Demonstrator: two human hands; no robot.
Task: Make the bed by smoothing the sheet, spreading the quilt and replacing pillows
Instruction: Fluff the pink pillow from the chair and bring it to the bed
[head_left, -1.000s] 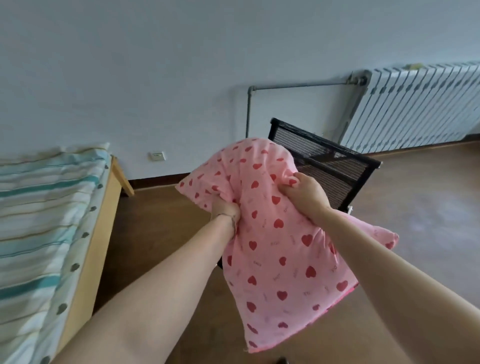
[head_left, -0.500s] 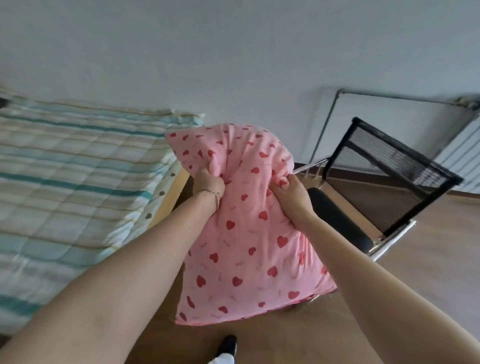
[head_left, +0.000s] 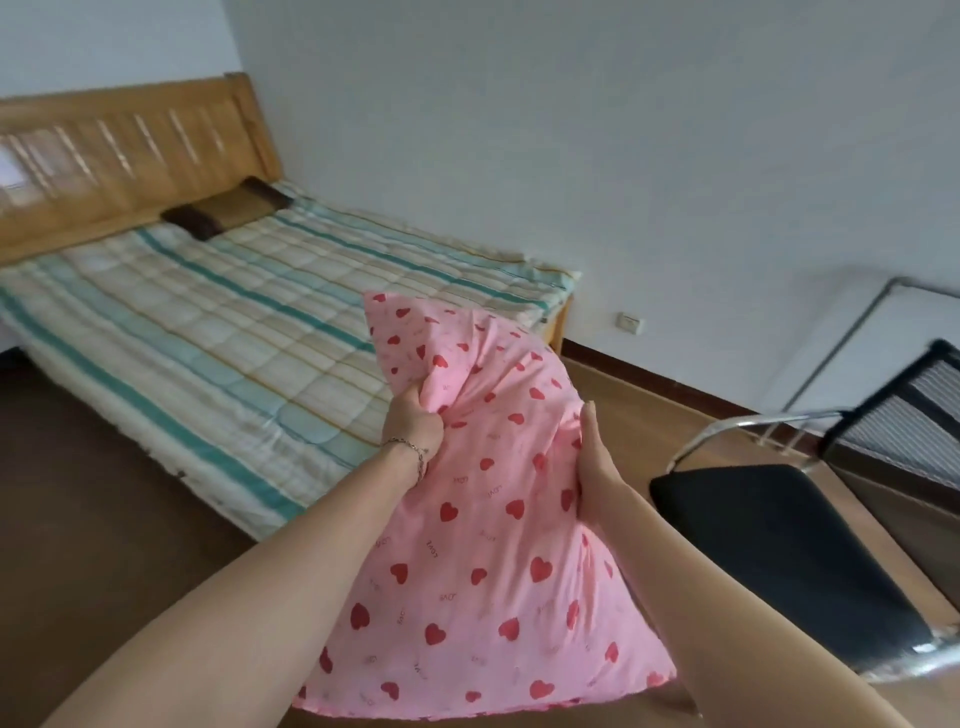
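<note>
Here, both hands' fingers (head_left: 415, 397) bunch the pink pillow (head_left: 478, 561).

The pillow (head_left: 483, 519) hangs in the grip of both hands. The bed (head_left: 218, 332) lies left of the grip and beyond it, the chair (head_left: 789, 545) right, the floor (head_left: 104, 519) below

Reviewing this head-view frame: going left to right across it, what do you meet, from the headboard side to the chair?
Wooden headboard → brown pillow → striped quilt → left hand gripping the pink heart pillow → right hand holding its other side → black chair.
</note>
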